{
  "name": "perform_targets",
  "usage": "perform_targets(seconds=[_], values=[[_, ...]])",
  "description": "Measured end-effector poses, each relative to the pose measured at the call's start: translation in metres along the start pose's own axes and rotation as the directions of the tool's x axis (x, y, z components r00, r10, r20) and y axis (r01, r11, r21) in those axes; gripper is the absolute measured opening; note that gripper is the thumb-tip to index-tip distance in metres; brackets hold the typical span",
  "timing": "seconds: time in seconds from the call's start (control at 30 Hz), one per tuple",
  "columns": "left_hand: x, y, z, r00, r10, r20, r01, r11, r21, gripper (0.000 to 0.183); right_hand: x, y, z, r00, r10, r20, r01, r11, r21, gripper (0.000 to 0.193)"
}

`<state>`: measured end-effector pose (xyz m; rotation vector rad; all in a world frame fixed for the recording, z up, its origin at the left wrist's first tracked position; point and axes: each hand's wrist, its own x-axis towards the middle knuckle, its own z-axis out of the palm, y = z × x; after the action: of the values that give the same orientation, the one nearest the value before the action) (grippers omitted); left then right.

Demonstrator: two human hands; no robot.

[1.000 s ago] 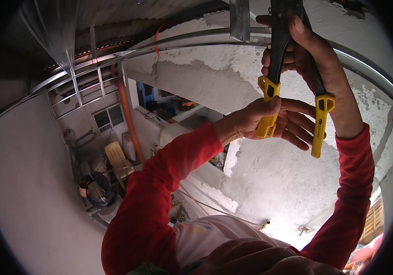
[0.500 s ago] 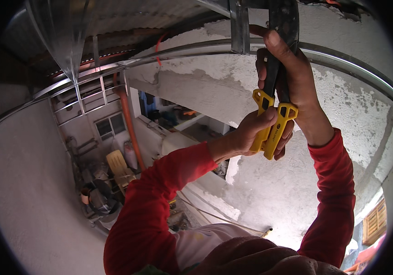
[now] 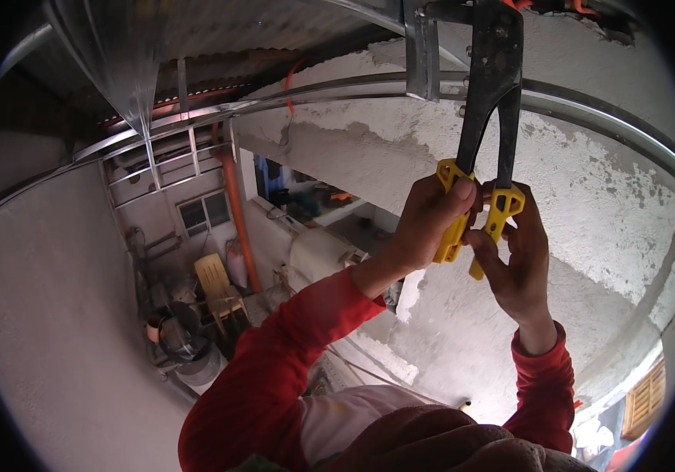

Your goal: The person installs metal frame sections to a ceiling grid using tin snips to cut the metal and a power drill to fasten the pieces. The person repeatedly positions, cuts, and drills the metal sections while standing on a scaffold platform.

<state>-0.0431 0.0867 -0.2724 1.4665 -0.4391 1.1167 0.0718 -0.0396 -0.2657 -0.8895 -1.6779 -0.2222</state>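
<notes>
A black crimping tool (image 3: 497, 59) with two yellow-gripped handles is raised high in front of me, its handles spread apart in a narrow V. My left hand (image 3: 434, 219) wraps the left yellow handle, thumb lying along its front. Around the right yellow handle (image 3: 502, 208), my right hand (image 3: 520, 256) closes with its thumb across the lower part. The tool's upper end reaches the top edge of the view, beside a short vertical metal stud piece (image 3: 422, 59). Whether its jaws grip metal there I cannot tell.
A long metal channel (image 3: 605, 114) runs across the rough plastered wall (image 3: 589, 189). A metal frame (image 3: 152, 161) continues to the left, under corrugated roofing. Below stand an orange pipe (image 3: 237, 220), a yellowish plastic chair (image 3: 213, 275) and buckets (image 3: 200, 368).
My right hand has slid down from the tool's black arm onto the right yellow handle. The handles have parted further, and more of the tool's upper body shows.
</notes>
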Motion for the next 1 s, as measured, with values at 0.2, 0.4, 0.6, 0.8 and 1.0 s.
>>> perform_targets(seconds=[0.2, 0.4, 0.6, 0.8, 1.0], values=[[0.001, 0.008, -0.015, 0.990, 0.014, 0.138, -0.024, 0.997, 0.075, 0.045, 0.015, -0.045, -0.107, 0.985, 0.076, 0.152, -0.107, 0.972, 0.209, 0.047], [0.004, 0.001, -0.014, 0.980, -0.062, 0.189, 0.072, 0.996, -0.045, 0.055, 0.035, -0.041, -0.092, 0.922, 0.123, 0.367, -0.201, 0.963, 0.182, 0.061], [-0.002, -0.003, -0.014, 0.948, -0.205, 0.244, 0.256, 0.946, -0.201, 0.059, 0.058, -0.019, -0.045, 0.901, 0.122, 0.416, -0.274, 0.904, 0.329, 0.084], [0.006, -0.002, -0.017, 0.671, -0.222, 0.707, 0.555, 0.783, -0.281, 0.114, 0.092, -0.008, -0.023, 0.778, -0.046, 0.627, -0.408, 0.721, 0.559, 0.068], [0.013, -0.007, 0.000, 0.452, -0.041, 0.891, 0.711, 0.620, -0.332, 0.129, 0.091, -0.018, -0.015, 0.827, 0.052, 0.559, -0.404, 0.746, 0.529, 0.067]])
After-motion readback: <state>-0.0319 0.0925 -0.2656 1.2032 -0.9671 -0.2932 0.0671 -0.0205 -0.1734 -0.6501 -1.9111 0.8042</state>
